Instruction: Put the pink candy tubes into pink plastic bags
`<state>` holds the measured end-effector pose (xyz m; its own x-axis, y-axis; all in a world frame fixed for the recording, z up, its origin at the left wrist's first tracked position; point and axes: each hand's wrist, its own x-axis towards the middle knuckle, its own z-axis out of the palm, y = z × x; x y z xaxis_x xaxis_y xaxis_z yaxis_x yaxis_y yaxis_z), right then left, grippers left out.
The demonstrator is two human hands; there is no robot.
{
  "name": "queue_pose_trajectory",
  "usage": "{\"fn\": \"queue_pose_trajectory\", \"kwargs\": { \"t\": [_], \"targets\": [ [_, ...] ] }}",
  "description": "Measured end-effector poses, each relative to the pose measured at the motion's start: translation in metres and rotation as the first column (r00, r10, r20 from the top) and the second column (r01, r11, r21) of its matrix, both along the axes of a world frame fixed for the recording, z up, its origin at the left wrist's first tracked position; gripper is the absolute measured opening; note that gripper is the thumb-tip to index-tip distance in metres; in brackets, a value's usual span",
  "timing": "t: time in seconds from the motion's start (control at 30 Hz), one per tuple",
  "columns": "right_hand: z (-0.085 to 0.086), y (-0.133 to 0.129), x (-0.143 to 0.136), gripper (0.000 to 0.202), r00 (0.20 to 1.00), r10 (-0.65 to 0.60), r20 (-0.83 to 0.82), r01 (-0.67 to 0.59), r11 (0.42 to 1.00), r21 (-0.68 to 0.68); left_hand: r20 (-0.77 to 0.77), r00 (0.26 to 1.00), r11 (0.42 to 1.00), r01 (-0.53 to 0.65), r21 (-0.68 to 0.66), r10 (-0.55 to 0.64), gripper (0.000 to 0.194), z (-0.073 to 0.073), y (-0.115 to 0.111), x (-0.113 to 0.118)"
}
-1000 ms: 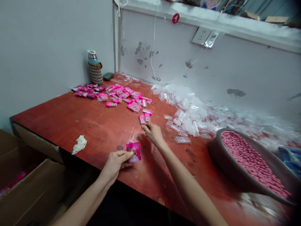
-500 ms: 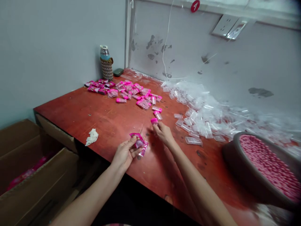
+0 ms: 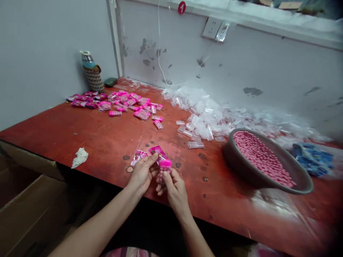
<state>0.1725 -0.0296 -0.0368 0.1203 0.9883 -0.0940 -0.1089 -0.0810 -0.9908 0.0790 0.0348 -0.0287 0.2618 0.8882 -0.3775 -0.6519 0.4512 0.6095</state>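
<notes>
Pink printed film forms the packet [image 3: 154, 150], pinched between thumb and fingers in the grip of the left hand [image 3: 142, 175], above the tabletop [image 3: 53, 130] near its front edge. Expect light, limp, slippery handling; hold by one edge. Its print is too small to read. Just beside it, the right hand [image 3: 177, 189] clasps a bead-filled, pink-capped bottle [image 3: 163, 169], probably light and stiff; hold by its sides. Farther right, the red wall disc [image 3: 182, 7] appears to read "1".

On my screen I read a white "1" on the round red sticker [image 3: 182, 7] at the frame's top centre.
</notes>
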Motion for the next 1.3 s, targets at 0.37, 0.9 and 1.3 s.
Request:
{"fn": "queue_pose_trajectory", "kwargs": {
  "t": [0.37, 0.9, 1.3],
  "targets": [
    [-0.001, -0.006, 0.009, 0.020, 0.998, -0.027, 0.059, 0.023, 0.997, 0.075, -0.134, 0.970, 0.963, 0.221, 0.157, -0.201, 0.024, 0.012, -0.010, 0.011],
    [-0.004, -0.008, 0.007, 0.022, 0.994, -0.094, 0.056, 0.090, 0.993, 0.072, -0.385, 0.902, 0.895, 0.326, 0.304, -0.198, 0.025, 0.015, -0.008, 0.004],
    [-0.006, -0.011, 0.002, 0.021, 0.994, -0.038, -0.101, 0.045, 0.997, 0.065, -0.286, 0.920, 0.911, 0.338, 0.236, -0.267, 0.027, 0.004, -0.024, 0.003]
  ]
}}
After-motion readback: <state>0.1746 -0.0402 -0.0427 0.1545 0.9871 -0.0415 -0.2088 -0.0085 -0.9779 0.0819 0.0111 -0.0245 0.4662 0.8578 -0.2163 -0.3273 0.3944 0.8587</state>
